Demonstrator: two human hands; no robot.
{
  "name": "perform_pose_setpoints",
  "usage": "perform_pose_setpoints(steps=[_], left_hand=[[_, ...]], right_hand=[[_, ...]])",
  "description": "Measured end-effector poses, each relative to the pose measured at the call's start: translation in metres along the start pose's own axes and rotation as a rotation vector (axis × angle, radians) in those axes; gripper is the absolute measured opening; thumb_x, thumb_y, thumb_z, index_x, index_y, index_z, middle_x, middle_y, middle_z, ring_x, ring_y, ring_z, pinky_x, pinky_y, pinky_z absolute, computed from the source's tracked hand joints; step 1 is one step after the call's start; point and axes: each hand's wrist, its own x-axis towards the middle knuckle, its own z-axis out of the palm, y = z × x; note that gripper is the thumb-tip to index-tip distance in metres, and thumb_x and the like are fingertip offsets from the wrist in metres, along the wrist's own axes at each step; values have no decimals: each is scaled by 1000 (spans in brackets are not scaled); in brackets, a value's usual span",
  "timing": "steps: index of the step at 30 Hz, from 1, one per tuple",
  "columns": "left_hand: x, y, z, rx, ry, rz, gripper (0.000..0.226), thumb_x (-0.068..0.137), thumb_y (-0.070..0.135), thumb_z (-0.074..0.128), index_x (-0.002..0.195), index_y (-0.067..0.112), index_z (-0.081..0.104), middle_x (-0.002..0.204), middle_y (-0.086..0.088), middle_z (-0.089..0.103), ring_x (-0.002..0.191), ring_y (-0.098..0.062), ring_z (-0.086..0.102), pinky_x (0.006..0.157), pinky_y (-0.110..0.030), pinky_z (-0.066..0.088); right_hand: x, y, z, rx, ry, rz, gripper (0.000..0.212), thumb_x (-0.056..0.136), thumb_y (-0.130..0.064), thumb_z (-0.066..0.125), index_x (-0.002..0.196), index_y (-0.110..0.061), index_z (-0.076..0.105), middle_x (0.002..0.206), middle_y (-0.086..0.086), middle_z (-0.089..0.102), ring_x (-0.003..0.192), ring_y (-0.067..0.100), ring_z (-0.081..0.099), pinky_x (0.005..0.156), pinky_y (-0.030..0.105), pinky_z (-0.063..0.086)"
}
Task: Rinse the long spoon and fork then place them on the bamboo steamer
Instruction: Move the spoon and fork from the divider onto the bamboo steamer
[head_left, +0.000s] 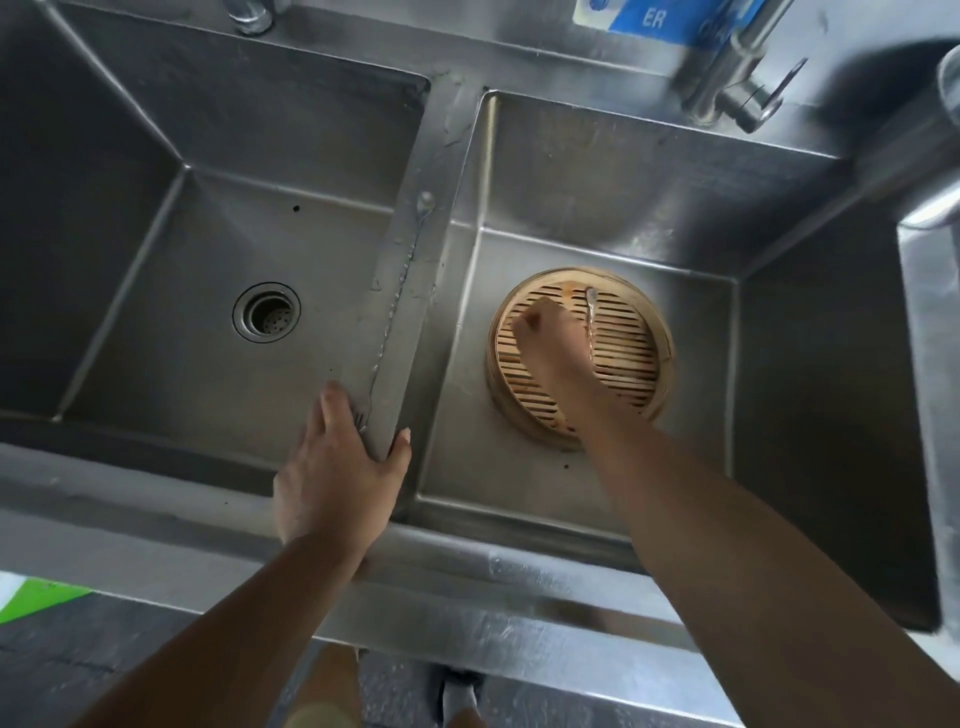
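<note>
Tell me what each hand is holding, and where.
Right hand rests over the bamboo steamer beside a utensil; grip unclear. Left hand rests on the divider by the fork, holding nothing.

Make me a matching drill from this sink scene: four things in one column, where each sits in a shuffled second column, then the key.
1. bamboo steamer
2. long fork
3. long spoon
4. drain strainer

A. floor of the left basin
B. on the divider between the basins
C. floor of the right basin
D. on the steamer slats, beside the right hand

Pairs: 1-C, 2-B, 3-D, 4-A
</note>
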Motion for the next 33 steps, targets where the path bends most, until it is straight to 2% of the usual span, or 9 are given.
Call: perform_pose_setpoints(steps=[5,9,11,13,17,21,24,27,33], left_hand=[[-1,0,-3,-16,-38,-36,64,76,58,65,118,18,38,105,-3,61,87,-30,66,62,-40,53],[1,1,-8,-50,-65,-37,62,76,60,61,115,17,39,103,-3,60,88,-27,65,62,-39,55],[1,1,-9,-60,-74,-25,64,77,61,61,117,17,38,105,-3,60,90,-25,65,63,-38,57],[2,0,-9,-70,-86,-26,70,77,61,62,123,16,38,111,-4,60,95,-25,64,65,-40,59],[2,-1,-9,-77,-102,-26,77,77,61,60,130,12,35,122,-8,59,105,-29,63,69,-43,59],[5,-2,-10,-132,-116,-48,78,75,63,62,128,14,33,125,-8,58,108,-32,61,72,-45,58],[11,-2,-9,-165,-143,-55,73,74,61,65,119,14,32,122,-10,57,108,-34,60,75,-48,57],[19,-1,-5,-172,-169,-16,70,75,53,69,117,10,33,122,-13,54,113,-37,56,80,-49,55],[51,14,-3,-151,-133,84,90,77,53,67,143,10,22,135,-15,43,121,-38,52,89,-51,53]], right_hand=[[-44,-77,15,138,-16,-98,19,94,-27,50,82,-16,59,72,1,65,62,16,62,50,25,41],[-63,-110,26,31,-3,-67,27,88,-47,50,82,-21,50,69,-4,57,60,13,54,48,26,33],[-65,-118,28,-67,-24,-11,46,83,-64,48,94,-20,52,79,-2,62,68,19,60,53,31,46],[-66,-125,29,-131,-40,29,59,79,-72,47,104,-19,52,91,2,67,80,26,66,66,41,57],[-65,-134,27,-150,-47,69,47,84,-57,49,105,-15,52,97,7,67,87,32,66,72,44,57],[-64,-131,23,-129,-35,44,25,92,-39,47,92,-14,49,89,10,65,77,32,61,53,29,38],[-65,-128,22,-111,-11,7,23,98,-32,43,95,-11,53,88,10,64,76,30,61,54,29,36],[-65,-122,20,-96,32,-53,20,100,-27,44,87,-14,51,80,6,60,70,26,56,48,24,27],[-63,-93,0,-15,105,-81,20,100,-22,49,81,-15,49,66,2,54,57,21,50,46,25,25]])
